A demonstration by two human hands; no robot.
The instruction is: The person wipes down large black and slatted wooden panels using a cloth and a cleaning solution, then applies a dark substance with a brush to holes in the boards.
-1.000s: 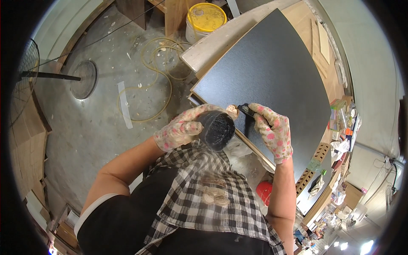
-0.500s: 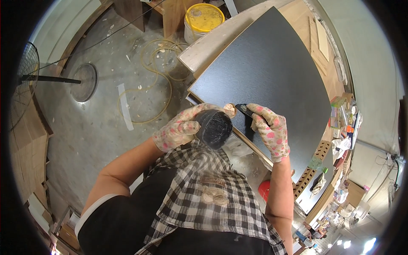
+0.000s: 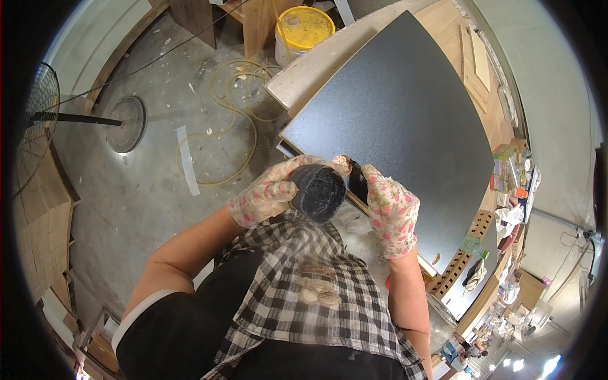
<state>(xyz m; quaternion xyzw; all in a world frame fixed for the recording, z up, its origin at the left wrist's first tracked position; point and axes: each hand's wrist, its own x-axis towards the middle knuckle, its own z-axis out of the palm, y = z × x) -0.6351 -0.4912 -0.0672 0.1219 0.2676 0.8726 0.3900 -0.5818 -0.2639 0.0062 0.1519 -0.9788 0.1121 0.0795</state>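
Note:
My left hand (image 3: 266, 193), in a floral-patterned glove, is wrapped round a round black bowl (image 3: 297, 196) tilted so that its mouth faces right. Dark, lumpy paste (image 3: 322, 195) coats the inside of the bowl. Close to the bowl's right side, my right hand (image 3: 394, 214), gloved alike, pinches a small black scraper (image 3: 358, 182). The fingers partly cover this tool. Both hands are over the near left edge of a large dark, smooth panel (image 3: 405, 107) lying on a workbench.
Left, a pedestal fan's round base (image 3: 126, 123) stands on the concrete floor near a coiled yellow hose (image 3: 254, 136). A white bucket with a yellow lid (image 3: 305, 28) stands beyond the panel. Bottles and packages (image 3: 506, 171) crowd the right, beside a perforated strip (image 3: 459, 269).
My right hand has moved slightly left and down, turning the scraper more upright beside the bowl. My left hand and the bowl stay almost in place.

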